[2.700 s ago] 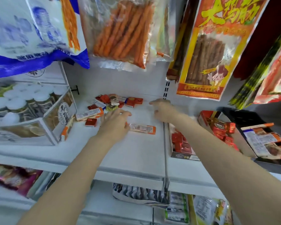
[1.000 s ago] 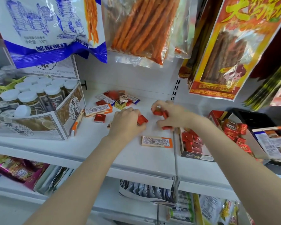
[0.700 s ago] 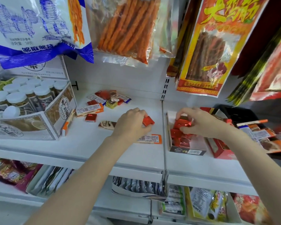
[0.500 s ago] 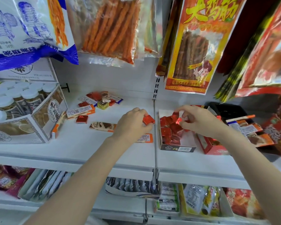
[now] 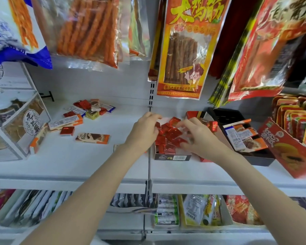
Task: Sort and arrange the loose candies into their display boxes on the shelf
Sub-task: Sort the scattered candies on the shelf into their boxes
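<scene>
Both hands over small dark display box [image 5: 172, 157] of red square candies [image 5: 172, 137], just right of shelf divider [image 5: 149, 161]. Left hand [image 5: 143, 133] at box's left rim, fingers curled toward the candies; probably pinching or dropping 1 red square, hidden by knuckles, cannot tell. Right hand [image 5: 196, 137] above box's right side, fingers bent and spread, blurred; touching or nudging candies, grip not confirmable.

Remaining loose candies all left of divider, so left of both hands; left hand nearer. Closest: chocolate bar [image 5: 92, 138] flat on white shelf [image 5: 78, 161], long axis running left-right, well apart from left hand. Further left: single red square [image 5: 67, 130], then orange-white bar [image 5: 65, 120] angled slightly up to the right. Mixed pile [image 5: 92, 108] at back of shelf, near rear wall, includes 1 yellow cube [image 5: 91, 114] and more red squares.

Bars likely belong in black tray [image 5: 245, 138] on the far right, beyond right hand, already holding similar bars.

Judgement: current step is settling red squares in box; next reach goes leftward, left hand best placed.
</scene>
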Available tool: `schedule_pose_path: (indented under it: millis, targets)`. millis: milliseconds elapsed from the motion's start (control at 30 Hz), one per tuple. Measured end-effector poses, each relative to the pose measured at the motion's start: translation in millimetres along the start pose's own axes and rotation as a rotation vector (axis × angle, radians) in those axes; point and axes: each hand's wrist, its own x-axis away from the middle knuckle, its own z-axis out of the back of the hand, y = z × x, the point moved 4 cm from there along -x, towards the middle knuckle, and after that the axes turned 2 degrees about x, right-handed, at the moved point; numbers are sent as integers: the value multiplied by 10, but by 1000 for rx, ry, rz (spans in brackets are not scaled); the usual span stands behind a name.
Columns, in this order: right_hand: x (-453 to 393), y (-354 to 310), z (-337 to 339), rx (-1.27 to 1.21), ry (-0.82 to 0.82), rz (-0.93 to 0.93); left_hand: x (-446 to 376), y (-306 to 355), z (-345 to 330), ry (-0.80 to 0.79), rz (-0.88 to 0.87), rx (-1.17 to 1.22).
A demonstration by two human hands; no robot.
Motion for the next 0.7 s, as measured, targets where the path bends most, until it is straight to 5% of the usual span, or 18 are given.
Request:
schedule_pose_path:
  millis: [167,433,567,700]
  targets:
    - [-12,-188,-13,-30,82,118,85,-316,285,-10,92,-171]
    - [-320,-879,-699,301,-143,369,447,-1232,748,-197,398,-341]
    - [-458,-1082,-836,320,-219,317,589,-1419,839,-232,385,-290]
    - [-634,-1298,-920,71,-201,243,652,-1451,976,-113,301,-235]
